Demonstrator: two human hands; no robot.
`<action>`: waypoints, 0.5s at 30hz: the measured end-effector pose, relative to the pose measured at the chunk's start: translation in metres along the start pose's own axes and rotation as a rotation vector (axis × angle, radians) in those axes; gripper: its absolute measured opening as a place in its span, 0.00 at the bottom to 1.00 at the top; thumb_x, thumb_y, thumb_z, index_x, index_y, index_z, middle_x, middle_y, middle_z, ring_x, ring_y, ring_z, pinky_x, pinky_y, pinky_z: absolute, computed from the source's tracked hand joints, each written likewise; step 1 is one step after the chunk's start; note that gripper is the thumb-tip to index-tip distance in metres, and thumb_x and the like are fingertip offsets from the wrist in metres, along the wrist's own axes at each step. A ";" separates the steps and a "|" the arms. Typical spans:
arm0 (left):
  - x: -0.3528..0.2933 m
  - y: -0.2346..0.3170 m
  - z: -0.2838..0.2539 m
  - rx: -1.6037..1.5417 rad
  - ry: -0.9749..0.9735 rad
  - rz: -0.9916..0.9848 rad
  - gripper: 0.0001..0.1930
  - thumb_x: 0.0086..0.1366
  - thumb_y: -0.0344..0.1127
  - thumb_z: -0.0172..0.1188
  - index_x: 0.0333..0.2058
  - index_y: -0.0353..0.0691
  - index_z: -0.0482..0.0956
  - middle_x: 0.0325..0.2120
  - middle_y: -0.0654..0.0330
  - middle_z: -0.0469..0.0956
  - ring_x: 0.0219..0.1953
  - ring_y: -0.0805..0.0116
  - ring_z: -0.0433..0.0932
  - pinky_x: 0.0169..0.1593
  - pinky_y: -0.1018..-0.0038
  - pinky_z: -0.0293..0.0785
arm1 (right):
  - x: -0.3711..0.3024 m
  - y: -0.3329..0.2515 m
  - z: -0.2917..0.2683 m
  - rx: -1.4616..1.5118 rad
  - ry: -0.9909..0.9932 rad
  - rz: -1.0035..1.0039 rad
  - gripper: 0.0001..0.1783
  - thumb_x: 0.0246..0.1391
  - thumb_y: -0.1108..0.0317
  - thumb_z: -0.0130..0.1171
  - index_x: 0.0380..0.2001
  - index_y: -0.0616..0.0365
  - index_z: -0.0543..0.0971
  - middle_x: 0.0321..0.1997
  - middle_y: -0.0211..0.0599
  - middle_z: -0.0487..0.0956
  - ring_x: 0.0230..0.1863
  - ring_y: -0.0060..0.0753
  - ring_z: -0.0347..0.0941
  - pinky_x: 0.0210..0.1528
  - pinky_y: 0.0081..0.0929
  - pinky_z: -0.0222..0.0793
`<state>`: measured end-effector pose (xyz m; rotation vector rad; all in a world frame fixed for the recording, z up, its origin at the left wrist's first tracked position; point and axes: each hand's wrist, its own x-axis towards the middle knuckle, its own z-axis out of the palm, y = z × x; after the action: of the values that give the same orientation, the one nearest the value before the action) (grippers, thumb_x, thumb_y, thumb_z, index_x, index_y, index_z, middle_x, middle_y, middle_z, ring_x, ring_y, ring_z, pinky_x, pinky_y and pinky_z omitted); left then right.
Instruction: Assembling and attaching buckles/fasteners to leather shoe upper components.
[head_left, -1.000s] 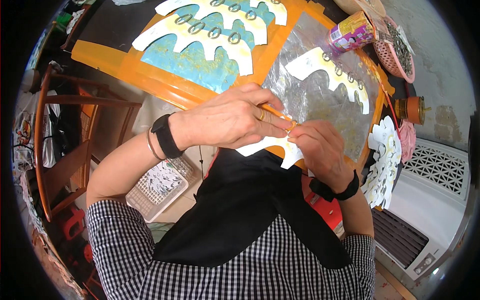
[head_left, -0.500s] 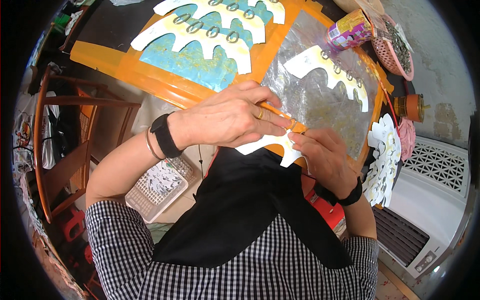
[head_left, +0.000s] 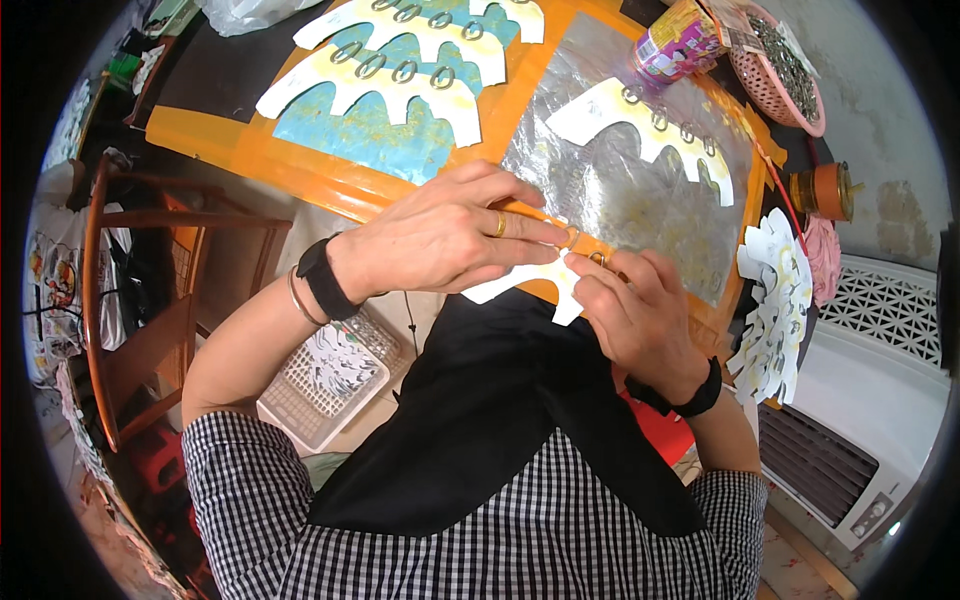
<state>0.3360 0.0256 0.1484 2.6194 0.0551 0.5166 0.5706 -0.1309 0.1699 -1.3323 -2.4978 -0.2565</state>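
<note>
My left hand [head_left: 440,238] presses a white scalloped piece [head_left: 500,284], stiff like card, at the table's near edge. Its fingers lie close together on the piece's upper rim. From the right, my right hand [head_left: 640,312] pinches the same piece, thumb and fingertips near the left fingertips. One oval metal ring [head_left: 571,237] stands at the left fingertips, and another metal ring [head_left: 598,259] lies beside the right fingers. The piece's right part is hidden under my right hand. Beyond, a similar scalloped piece [head_left: 592,112] carries several rings along its yellowish rim.
More ringed scalloped pieces [head_left: 290,88] lie on a blue sheet [head_left: 400,150] at the far left. A purple can [head_left: 678,45], a pink basket of metal bits [head_left: 757,70], an amber jar [head_left: 825,190] and stacked white pieces [head_left: 775,305] line the right. A wooden chair [head_left: 98,300] stands left.
Both hands stay on the scalloped piece. My right fingers have shifted slightly on it, and a ring beside them shows more clearly. The view has moved a little.
</note>
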 end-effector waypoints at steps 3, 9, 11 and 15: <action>-0.001 0.000 0.002 0.048 0.028 0.042 0.19 0.60 0.36 0.64 0.51 0.45 0.85 0.58 0.66 0.79 0.57 0.57 0.74 0.59 0.60 0.71 | -0.002 0.001 0.002 0.068 0.040 0.032 0.10 0.55 0.67 0.64 0.40 0.56 0.80 0.52 0.31 0.82 0.50 0.33 0.72 0.54 0.35 0.67; 0.001 0.000 -0.001 -0.023 0.118 -0.027 0.10 0.60 0.33 0.65 0.41 0.44 0.88 0.55 0.61 0.80 0.54 0.55 0.74 0.56 0.62 0.74 | 0.002 -0.003 -0.004 0.232 -0.006 0.151 0.24 0.53 0.63 0.68 0.52 0.60 0.80 0.50 0.29 0.79 0.51 0.33 0.69 0.55 0.36 0.64; 0.004 0.007 -0.003 -0.119 0.128 -0.173 0.09 0.60 0.32 0.66 0.39 0.43 0.88 0.47 0.60 0.80 0.52 0.57 0.73 0.56 0.63 0.73 | 0.003 -0.004 -0.003 0.272 -0.024 0.151 0.26 0.52 0.61 0.69 0.53 0.60 0.79 0.50 0.30 0.77 0.51 0.34 0.68 0.56 0.37 0.64; 0.017 0.023 -0.008 -0.114 0.071 -0.344 0.08 0.61 0.31 0.64 0.39 0.41 0.88 0.48 0.59 0.80 0.52 0.57 0.72 0.57 0.64 0.71 | 0.000 -0.005 -0.003 0.274 -0.024 0.165 0.27 0.51 0.60 0.70 0.53 0.60 0.79 0.50 0.30 0.76 0.51 0.35 0.68 0.57 0.39 0.63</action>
<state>0.3480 0.0104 0.1716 2.4092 0.4758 0.4741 0.5671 -0.1342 0.1725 -1.4195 -2.3216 0.1340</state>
